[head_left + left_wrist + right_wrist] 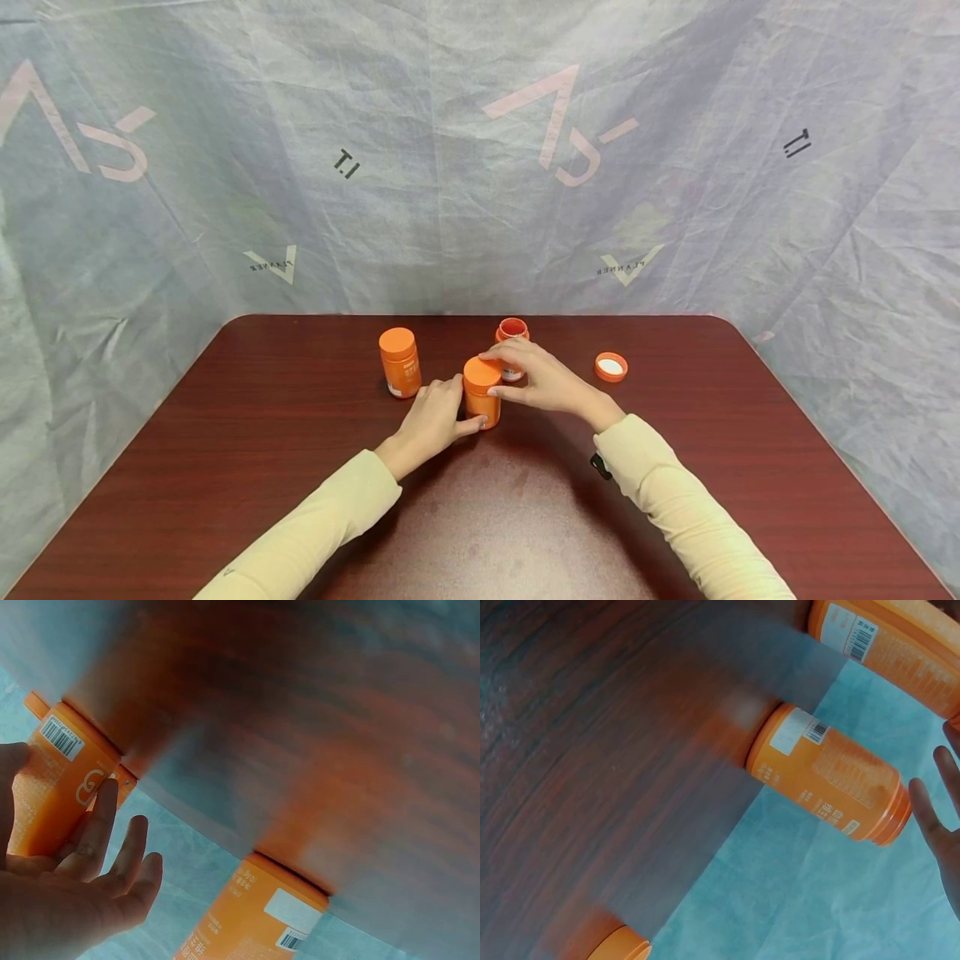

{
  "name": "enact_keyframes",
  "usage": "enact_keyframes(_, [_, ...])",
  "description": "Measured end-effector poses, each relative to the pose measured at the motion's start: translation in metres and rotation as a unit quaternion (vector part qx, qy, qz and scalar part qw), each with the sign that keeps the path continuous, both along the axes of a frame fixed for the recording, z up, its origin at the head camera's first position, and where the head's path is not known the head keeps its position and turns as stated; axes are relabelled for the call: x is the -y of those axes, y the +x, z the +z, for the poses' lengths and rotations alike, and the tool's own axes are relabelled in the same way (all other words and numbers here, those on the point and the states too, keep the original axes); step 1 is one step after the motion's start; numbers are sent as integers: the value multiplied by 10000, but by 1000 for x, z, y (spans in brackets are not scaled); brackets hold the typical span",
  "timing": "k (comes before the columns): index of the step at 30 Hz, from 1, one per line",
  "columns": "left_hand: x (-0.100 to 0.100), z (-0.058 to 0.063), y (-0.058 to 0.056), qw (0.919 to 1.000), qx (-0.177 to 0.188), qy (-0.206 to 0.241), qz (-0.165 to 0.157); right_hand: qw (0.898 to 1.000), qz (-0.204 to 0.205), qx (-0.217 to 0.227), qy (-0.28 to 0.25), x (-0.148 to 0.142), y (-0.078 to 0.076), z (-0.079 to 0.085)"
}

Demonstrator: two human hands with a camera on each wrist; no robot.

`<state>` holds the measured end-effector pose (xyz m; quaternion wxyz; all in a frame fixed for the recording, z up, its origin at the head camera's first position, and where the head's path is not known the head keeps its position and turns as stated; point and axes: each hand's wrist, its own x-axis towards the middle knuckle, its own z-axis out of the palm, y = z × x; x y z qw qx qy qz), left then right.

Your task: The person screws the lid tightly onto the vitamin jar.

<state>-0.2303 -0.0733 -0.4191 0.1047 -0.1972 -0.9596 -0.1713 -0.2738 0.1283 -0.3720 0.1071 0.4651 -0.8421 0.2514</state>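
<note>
An orange bottle (482, 403) with its orange cap (481, 375) on stands upright at the middle of the table. My left hand (431, 419) holds its lower body, the thumb in front and the fingers round the far side; the left wrist view shows the bottle's barcode label between them. From the right, my right hand (542, 377) grips the cap, thumb at its near edge and fingertips at its far edge. Just behind that hand is an uncapped orange bottle (512, 327), its mouth facing up and its body partly covered by the fingers.
To the left stands another capped orange bottle (400, 363). A loose orange lid (611, 367), white inside, lies upturned to the right. The dark red wooden table (300, 467) reaches back to a grey printed cloth (435, 167) hanging behind and at the sides.
</note>
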Motion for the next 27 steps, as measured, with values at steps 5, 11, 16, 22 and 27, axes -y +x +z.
enact_keyframes(5, [0, 0, 0, 10000, -10, -10, -24, 9999, 67, 140, -51, -1, -1, 1])
enact_keyframes(11, [0, 1, 0, 10000, -67, -24, -47, 9983, 341, 471, 4, -2, -2, 2])
enact_keyframes(16, [0, 1, 0, 10000, -66, 13, -52, 9977, 419, 524, 77, -1, -3, 3])
enact_keyframes(22, [0, 1, 0, 10000, 9, 31, -52, 9985, 356, 406, 39, -1, -2, 2])
enact_keyframes(27, [-1, 1, -1, 9999, 109, 30, 12, 9990, 351, 248, -101, -1, -2, 1])
